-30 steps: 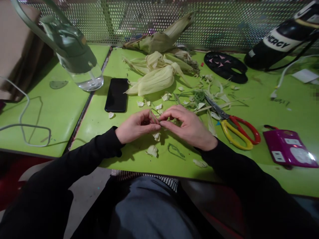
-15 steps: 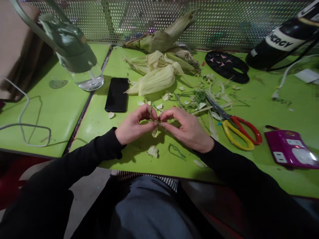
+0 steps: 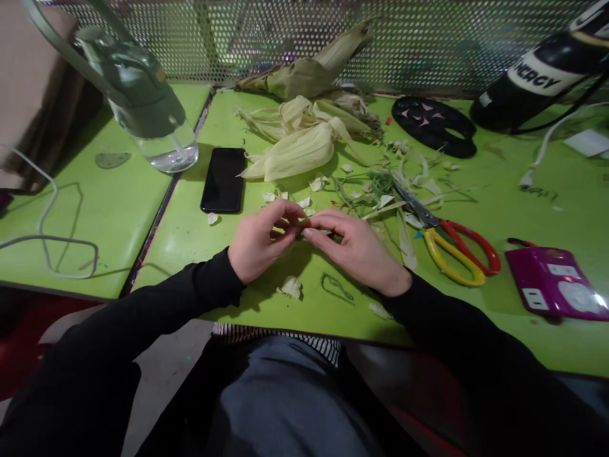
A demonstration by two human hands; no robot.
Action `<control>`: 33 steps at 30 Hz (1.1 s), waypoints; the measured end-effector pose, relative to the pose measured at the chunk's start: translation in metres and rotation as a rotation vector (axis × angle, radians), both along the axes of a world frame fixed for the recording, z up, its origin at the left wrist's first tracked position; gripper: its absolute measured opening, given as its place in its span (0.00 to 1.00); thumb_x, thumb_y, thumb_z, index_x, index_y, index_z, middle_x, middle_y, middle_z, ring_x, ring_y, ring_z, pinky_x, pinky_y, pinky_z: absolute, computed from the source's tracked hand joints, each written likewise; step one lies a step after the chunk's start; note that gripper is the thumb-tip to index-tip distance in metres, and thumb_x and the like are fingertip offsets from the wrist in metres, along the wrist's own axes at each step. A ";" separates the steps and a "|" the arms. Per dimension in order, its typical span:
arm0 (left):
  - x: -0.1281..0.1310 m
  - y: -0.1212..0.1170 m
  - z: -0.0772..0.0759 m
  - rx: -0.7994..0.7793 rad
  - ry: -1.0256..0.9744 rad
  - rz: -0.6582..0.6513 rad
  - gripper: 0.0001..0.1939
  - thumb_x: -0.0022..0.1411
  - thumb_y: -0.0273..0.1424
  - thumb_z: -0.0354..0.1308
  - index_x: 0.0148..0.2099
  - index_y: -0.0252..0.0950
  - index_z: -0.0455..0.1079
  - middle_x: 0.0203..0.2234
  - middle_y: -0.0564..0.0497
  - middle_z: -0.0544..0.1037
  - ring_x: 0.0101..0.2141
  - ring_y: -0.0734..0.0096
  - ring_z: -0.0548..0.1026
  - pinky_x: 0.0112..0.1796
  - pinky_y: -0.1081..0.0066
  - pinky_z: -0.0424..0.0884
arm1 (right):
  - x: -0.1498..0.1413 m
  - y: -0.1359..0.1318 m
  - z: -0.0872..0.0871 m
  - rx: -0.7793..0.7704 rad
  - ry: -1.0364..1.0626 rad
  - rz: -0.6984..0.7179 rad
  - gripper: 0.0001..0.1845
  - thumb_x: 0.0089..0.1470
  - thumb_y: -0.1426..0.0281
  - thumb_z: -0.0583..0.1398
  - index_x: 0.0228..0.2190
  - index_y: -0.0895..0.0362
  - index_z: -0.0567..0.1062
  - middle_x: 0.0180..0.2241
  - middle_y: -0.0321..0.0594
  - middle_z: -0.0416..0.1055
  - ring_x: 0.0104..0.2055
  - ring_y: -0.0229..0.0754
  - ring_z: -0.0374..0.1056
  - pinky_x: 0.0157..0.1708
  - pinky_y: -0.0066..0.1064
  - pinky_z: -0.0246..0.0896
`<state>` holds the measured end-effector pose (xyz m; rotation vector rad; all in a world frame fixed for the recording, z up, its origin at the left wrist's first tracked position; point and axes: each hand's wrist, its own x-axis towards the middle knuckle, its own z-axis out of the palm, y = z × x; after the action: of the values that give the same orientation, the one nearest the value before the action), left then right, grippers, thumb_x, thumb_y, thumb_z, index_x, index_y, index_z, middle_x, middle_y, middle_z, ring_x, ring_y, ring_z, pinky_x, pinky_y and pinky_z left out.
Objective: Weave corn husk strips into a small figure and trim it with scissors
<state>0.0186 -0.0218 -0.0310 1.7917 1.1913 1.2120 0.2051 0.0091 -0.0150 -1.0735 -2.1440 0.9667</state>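
Both hands met above the near desk (image 3: 190, 254), left (image 3: 266, 238) and right (image 3: 356, 247), fingers narrowly pinching a small plant piece (image 3: 304, 223), mostly hidden. Far left, a tilted-looking bottle (image 3: 147, 108) contained clear liquid (image 3: 169, 152).

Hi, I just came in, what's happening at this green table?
A person's left hand and right hand meet fingertip to fingertip over the table, pinching something small that the fingers mostly hide. Scraps of pale husk lie around them. Beyond are larger corn husks and a phone. Scissors with red and yellow handles lie beside the right hand, untouched, their blades among green strands.
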 end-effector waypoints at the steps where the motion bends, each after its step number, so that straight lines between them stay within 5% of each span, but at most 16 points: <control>1: 0.000 0.000 0.000 0.033 0.026 0.003 0.07 0.60 0.23 0.57 0.42 0.35 0.69 0.34 0.52 0.78 0.31 0.80 0.77 0.31 0.80 0.75 | 0.000 0.000 0.000 -0.037 0.030 0.004 0.11 0.60 0.63 0.60 0.33 0.57 0.79 0.36 0.42 0.76 0.38 0.44 0.71 0.39 0.37 0.62; 6: -0.001 0.000 -0.001 0.040 0.048 -0.003 0.04 0.61 0.25 0.58 0.40 0.34 0.71 0.34 0.50 0.79 0.32 0.78 0.77 0.33 0.78 0.76 | 0.000 -0.001 0.003 -0.048 0.077 -0.039 0.08 0.56 0.66 0.63 0.28 0.56 0.76 0.29 0.36 0.73 0.33 0.40 0.67 0.36 0.34 0.59; 17: -0.019 0.017 0.004 -0.474 -0.211 -0.158 0.10 0.56 0.33 0.65 0.31 0.33 0.69 0.23 0.54 0.73 0.25 0.79 0.69 0.30 0.74 0.66 | 0.009 -0.001 0.013 0.071 0.042 0.108 0.05 0.59 0.68 0.59 0.30 0.54 0.72 0.40 0.41 0.71 0.46 0.46 0.68 0.49 0.42 0.60; 25: -0.026 0.026 -0.003 -0.376 -0.062 -0.128 0.08 0.60 0.33 0.60 0.33 0.35 0.66 0.26 0.53 0.73 0.25 0.78 0.67 0.29 0.73 0.65 | 0.008 0.000 0.010 0.195 -0.109 0.294 0.06 0.59 0.70 0.59 0.30 0.52 0.74 0.51 0.44 0.70 0.54 0.52 0.63 0.56 0.52 0.56; 30: -0.029 0.025 0.001 -0.198 0.016 -0.257 0.07 0.56 0.30 0.60 0.39 0.35 0.71 0.37 0.47 0.77 0.37 0.70 0.74 0.42 0.66 0.71 | 0.005 0.003 0.006 0.119 -0.052 0.157 0.06 0.59 0.68 0.59 0.30 0.54 0.73 0.45 0.45 0.73 0.49 0.49 0.68 0.52 0.46 0.62; 33: -0.031 0.027 0.001 -0.309 -0.147 -0.406 0.14 0.51 0.25 0.58 0.42 0.36 0.73 0.43 0.45 0.78 0.46 0.64 0.74 0.47 0.63 0.72 | 0.003 0.004 0.010 -0.102 0.134 -0.019 0.06 0.59 0.66 0.60 0.32 0.54 0.72 0.40 0.41 0.73 0.41 0.43 0.69 0.43 0.38 0.65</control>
<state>-0.0128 0.0052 -0.0297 1.5827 0.8268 0.8548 0.2080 0.0130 -0.0051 -1.0446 -1.9920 1.1176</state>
